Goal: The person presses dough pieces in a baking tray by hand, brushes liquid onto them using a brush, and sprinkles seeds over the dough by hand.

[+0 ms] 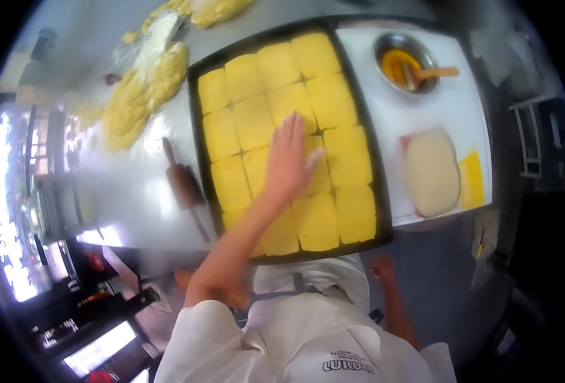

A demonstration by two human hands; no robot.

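A dark baking tray [385,198] holds several rounded yellow dough squares [343,102], packed edge to edge in rows. My left hand [290,156] lies palm down on the squares near the middle of the tray, its fingers stretched out and the thumb apart. Nothing is held in it. Down beside my body, clear of the table, hangs my right hand [383,268]. Its fingers look curled in, with nothing visible in them, though it is small and blurred.
Left of the tray lies a rolling pin [183,185], with yellow dough [132,105] and flour beyond. On a white board [372,118] at right stand a metal bowl [384,48] of orange liquid with a brush [439,73], a pale dough slab [432,172] and a yellow scraper-like piece [471,179].
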